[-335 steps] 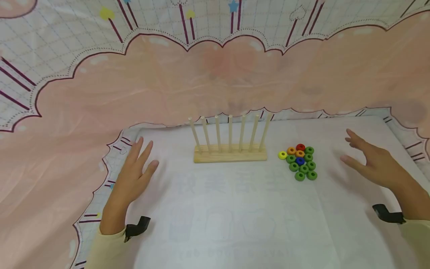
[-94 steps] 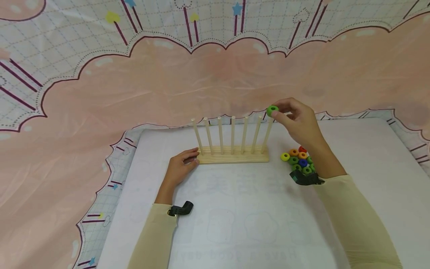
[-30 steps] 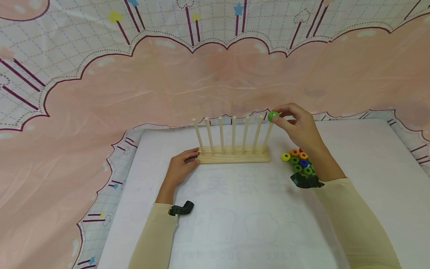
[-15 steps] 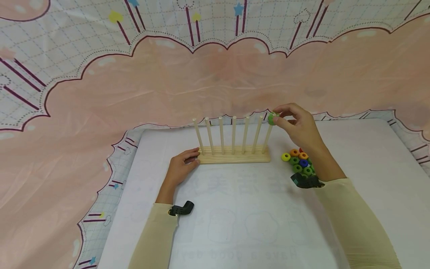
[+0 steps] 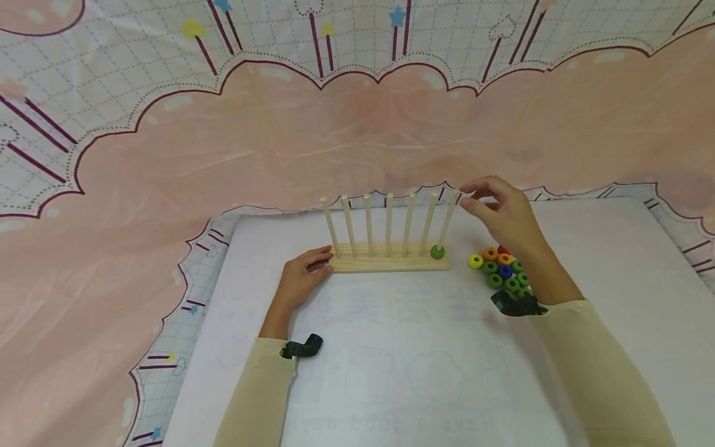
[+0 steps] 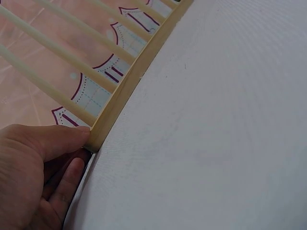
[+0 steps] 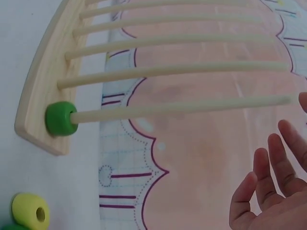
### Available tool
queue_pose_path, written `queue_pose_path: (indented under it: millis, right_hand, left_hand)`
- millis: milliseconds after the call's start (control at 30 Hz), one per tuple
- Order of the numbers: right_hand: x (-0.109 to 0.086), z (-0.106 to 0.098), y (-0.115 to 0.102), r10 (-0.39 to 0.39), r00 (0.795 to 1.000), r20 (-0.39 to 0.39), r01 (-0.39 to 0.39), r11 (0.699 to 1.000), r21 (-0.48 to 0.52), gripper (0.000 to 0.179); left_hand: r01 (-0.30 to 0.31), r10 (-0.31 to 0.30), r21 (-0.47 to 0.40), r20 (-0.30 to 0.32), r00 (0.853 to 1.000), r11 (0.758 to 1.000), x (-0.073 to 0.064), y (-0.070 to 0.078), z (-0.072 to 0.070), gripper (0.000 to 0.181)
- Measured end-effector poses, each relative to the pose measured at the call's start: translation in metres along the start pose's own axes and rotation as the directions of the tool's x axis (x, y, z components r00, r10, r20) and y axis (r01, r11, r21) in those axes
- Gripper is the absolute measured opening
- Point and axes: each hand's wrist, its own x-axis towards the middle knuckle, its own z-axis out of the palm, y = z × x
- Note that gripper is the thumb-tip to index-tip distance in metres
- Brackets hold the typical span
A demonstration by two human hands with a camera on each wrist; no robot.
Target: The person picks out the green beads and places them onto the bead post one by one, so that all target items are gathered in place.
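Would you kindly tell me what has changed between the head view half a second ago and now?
The right hand has let go of the green bead and eased slightly right; the bead has dropped down the rightmost peg to the wooden base. The left hand stays at the base's left end, the other six pegs remain bare, and the visible loose beads look unmoved.

We record a pale-wood rack (image 5: 385, 266), green, yellow, orange, red and blue beads (image 5: 500, 271), cream sleeves (image 5: 603, 360), white sheet (image 5: 413, 323), and peach cloth (image 5: 335, 136) with maroon scallops.
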Motion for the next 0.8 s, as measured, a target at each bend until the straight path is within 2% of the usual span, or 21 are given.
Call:
queue_pose_path:
  millis: [800]
  right_hand:
    - [-0.025,-0.043,0.056,0.125,0.992,0.037,-0.118,0.982,-0.146,0.053]
  left_hand:
    - [-0.018,0.017,-0.018,-0.007,1.000,1.000,0.001,-0.002,0.001,0.032]
